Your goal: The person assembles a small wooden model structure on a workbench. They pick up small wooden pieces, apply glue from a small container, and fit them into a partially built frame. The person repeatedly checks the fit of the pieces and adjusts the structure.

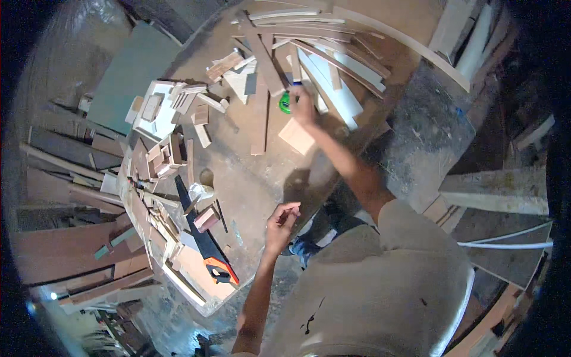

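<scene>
My right hand (302,107) reaches out over the table (238,172), its fingers closed at the side of a round green tape measure (285,103). Just beyond, the end of a long brown wood strip (264,56) comes close to those fingers. A square piece of light wood (297,136) lies under my right wrist. My left hand (281,226) hovers by the near table edge, fingers loosely bent and apart, holding nothing. To its left rests a handsaw (205,232) with an orange and black handle, and a small reddish wood block (206,219) beside the blade.
Wood strips (315,30) and white boards (333,83) crowd the table's far end. Along the left side are a small wooden box frame (166,157), a white panel (156,113) with blocks, and offcuts (166,226). Stacked boards (83,238) stand beyond the table, left; planks (493,190) lie right.
</scene>
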A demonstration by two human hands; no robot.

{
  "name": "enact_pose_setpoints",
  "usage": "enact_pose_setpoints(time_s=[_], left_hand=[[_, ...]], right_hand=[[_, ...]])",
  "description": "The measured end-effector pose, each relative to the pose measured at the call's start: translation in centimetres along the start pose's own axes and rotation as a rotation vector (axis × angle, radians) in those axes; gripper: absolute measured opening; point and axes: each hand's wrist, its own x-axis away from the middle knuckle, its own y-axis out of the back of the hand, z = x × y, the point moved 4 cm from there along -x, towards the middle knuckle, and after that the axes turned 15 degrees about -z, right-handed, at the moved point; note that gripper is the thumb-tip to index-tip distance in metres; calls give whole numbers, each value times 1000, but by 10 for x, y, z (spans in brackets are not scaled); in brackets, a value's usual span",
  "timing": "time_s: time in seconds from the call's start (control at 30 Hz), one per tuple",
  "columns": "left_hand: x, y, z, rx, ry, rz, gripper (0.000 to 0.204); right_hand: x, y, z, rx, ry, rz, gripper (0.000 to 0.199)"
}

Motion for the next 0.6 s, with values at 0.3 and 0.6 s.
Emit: enact_pose_setpoints(time_s=[0.3, 0.6], left_hand=[[25, 41, 41, 92, 138, -291, 17], [40, 33, 60, 196, 183, -372, 23]], right_hand=[[-33, -63, -19, 228, 150, 212, 50], [39, 91, -48, -363, -472, 225, 40]])
